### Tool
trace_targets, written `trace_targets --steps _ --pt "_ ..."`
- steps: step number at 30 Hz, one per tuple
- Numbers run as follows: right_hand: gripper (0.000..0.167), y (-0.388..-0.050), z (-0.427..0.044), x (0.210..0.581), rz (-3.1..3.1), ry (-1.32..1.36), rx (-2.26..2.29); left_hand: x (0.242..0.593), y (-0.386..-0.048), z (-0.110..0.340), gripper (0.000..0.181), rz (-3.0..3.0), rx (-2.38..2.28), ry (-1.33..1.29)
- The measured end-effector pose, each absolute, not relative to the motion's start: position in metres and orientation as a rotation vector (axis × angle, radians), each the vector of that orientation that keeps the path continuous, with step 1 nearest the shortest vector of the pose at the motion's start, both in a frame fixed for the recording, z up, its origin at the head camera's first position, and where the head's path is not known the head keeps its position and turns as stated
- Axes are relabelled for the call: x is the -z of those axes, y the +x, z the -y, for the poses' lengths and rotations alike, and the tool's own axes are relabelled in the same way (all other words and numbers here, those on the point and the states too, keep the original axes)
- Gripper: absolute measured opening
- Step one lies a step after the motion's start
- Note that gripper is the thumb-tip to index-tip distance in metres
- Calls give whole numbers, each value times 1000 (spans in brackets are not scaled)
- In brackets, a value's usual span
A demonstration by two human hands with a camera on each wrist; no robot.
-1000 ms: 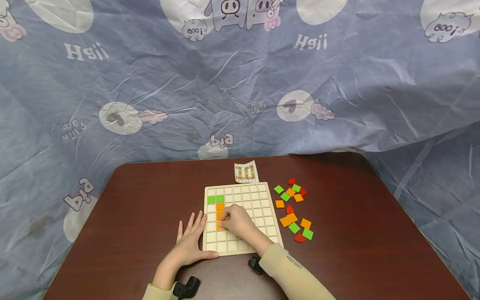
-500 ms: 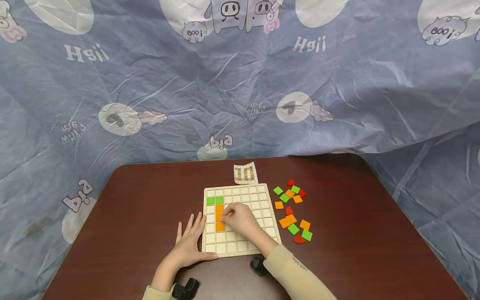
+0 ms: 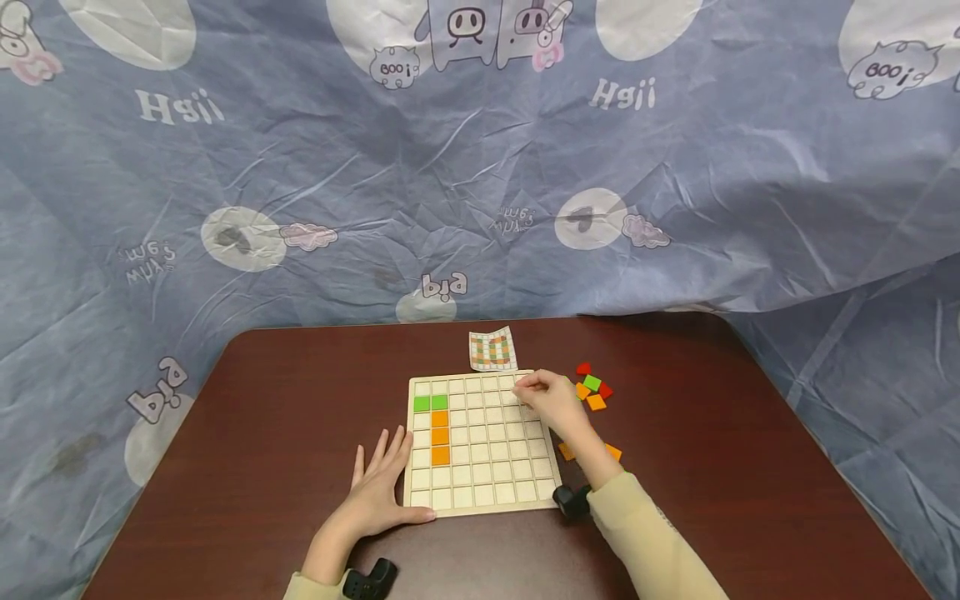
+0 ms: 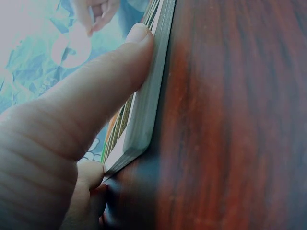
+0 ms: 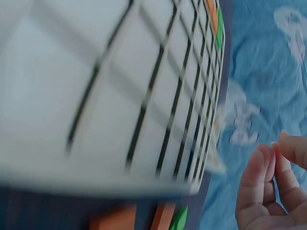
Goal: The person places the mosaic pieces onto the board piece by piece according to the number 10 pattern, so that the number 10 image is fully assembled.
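Note:
A pale wooden grid board [image 3: 480, 477] lies on the table, with two green tiles [image 3: 431, 403] side by side and a column of orange tiles [image 3: 439, 436] set in its left cells. My left hand [image 3: 375, 492] rests along the board's left edge, fingers spread and thumb on the front left corner; the left wrist view shows that thumb [image 4: 110, 72] on the rim. Above the board's upper right part hovers my right hand [image 3: 553, 407]. Its fingers [image 5: 252, 184] are loosely bent with the tips close together, and no tile shows between them.
Right of the board lie loose tiles, among them a green square [image 3: 592, 383], an orange square [image 3: 596, 402] and a red rounded piece [image 3: 584, 368]. The right hand and forearm cover several others. A patterned card [image 3: 492, 350] touches the board's far edge.
My right hand has left the orange column and moved right and away from me, toward the loose tiles. All three orange tiles now show uncovered. The left hand stays in place.

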State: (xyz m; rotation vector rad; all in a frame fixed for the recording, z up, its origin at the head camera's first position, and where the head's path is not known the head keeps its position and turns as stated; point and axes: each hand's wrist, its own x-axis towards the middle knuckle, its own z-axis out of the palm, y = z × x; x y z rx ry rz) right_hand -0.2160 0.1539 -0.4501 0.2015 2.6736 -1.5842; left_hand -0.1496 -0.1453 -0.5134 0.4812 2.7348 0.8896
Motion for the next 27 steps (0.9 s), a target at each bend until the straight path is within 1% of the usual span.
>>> trace_targets --steps 9,14,20,27 --pt "30 -221 -224 452 -2679 337 1526 514 -150 145 126 -2738 -882 472" --pt "33 -222 -251 461 -2701 439 1480 515 -150 145 126 -2741 -885 480" --pt "33 -221 -266 473 -2750 475 1355 514 -150 145 126 -2739 -877 477" --pt "30 -221 -266 482 -2830 435 1228 514 -150 145 125 -2738 -869 473"
